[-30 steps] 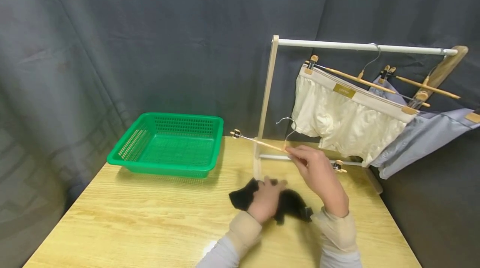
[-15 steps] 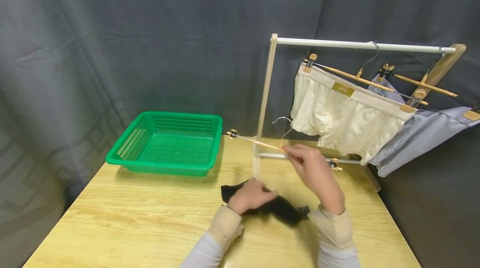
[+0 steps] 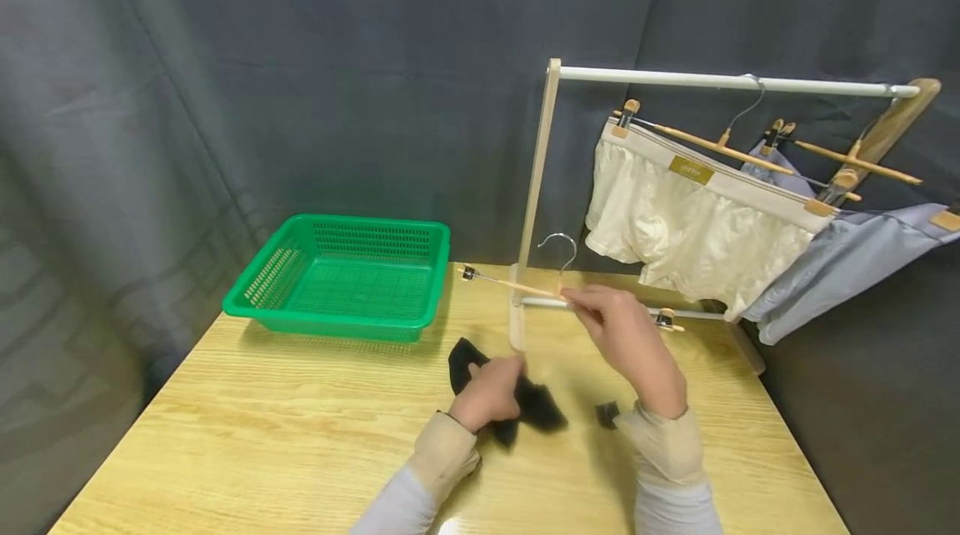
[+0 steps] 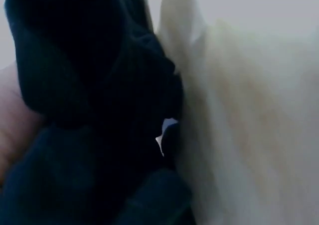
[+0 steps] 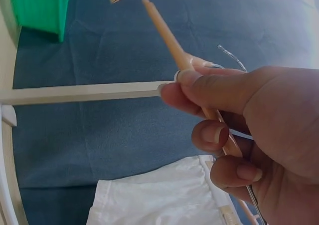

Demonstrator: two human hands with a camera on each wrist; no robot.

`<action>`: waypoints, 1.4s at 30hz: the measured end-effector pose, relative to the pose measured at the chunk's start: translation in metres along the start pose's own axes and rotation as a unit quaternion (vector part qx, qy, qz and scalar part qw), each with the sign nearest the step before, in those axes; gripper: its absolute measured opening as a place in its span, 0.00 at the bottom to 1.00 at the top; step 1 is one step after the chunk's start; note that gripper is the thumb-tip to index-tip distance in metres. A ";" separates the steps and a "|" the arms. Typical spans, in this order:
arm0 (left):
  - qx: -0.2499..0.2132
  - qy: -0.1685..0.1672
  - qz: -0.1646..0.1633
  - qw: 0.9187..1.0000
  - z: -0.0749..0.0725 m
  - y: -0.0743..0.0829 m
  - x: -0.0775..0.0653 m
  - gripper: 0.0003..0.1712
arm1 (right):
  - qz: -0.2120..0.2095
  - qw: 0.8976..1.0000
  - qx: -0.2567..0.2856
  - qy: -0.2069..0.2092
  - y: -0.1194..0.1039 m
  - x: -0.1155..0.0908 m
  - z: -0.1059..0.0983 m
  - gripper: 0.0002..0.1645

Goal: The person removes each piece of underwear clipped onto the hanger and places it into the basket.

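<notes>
In the head view my left hand [image 3: 491,393] grips a crumpled black garment [image 3: 542,408] low over the table, its parts sticking out on both sides of the fingers. Dark fabric [image 4: 99,85] fills much of the left wrist view; the garment's exact kind is hidden by its folds. My right hand [image 3: 626,339] holds a wooden clip hanger [image 3: 517,287] by its middle, raised above the table with the metal hook pointing up. In the right wrist view, thumb and fingers curl round the hanger's bar [image 5: 164,30]. A clip sits at each end, with nothing hanging from them.
A green plastic basket [image 3: 435,302] stands at the back left of the wooden table [image 3: 300,435]. At the right a small rack [image 3: 540,160] carries cream shorts [image 3: 675,210] and a grey-blue garment [image 3: 847,260] on clip hangers. A dark curtain [image 3: 375,85] closes off the back.
My left hand has gone from lying spread on the black garment to gripping it, drawing it left and bunching it up. The right hand and hanger have barely moved.
</notes>
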State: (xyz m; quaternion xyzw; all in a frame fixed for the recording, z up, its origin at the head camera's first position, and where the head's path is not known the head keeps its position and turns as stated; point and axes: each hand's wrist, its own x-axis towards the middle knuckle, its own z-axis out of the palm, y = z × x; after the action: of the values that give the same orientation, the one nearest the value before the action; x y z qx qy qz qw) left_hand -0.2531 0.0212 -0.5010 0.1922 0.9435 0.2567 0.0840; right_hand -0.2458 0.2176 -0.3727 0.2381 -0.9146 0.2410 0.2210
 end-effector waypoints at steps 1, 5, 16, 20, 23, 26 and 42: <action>0.002 0.009 -0.002 1.000 0.001 -0.001 -0.002 0.22 | 0.002 1.000 -0.008 -0.002 0.000 -0.001 0.001 0.17; 0.008 0.033 -0.014 0.999 0.004 -0.003 -0.010 0.21 | 0.007 1.000 -0.027 -0.009 -0.003 -0.002 0.003 0.16; 0.003 0.034 0.053 0.998 -0.017 -0.022 -0.011 0.20 | 0.010 0.999 -0.046 -0.015 -0.007 -0.001 0.000 0.15; -0.007 0.026 0.055 0.998 -0.028 -0.033 -0.010 0.21 | 0.022 0.998 -0.063 -0.007 -0.009 -0.002 -0.004 0.16; -0.016 0.021 0.061 0.998 -0.034 -0.036 -0.010 0.22 | 0.028 0.997 -0.071 0.003 -0.011 -0.003 -0.009 0.16; -0.019 0.020 0.081 0.996 -0.038 -0.038 -0.012 0.21 | 0.030 0.996 -0.078 0.022 -0.011 -0.005 -0.013 0.16; 0.001 0.006 0.113 0.994 -0.052 -0.042 -0.013 0.20 | 0.066 0.991 -0.109 0.030 0.000 -0.008 -0.025 0.14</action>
State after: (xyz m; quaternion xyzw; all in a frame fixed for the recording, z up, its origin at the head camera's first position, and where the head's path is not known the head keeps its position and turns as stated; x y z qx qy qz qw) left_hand -0.2680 -0.0408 -0.4771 0.2961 0.9164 0.2649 0.0482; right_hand -0.2324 0.2338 -0.3568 0.1445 -0.9420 0.1608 0.2569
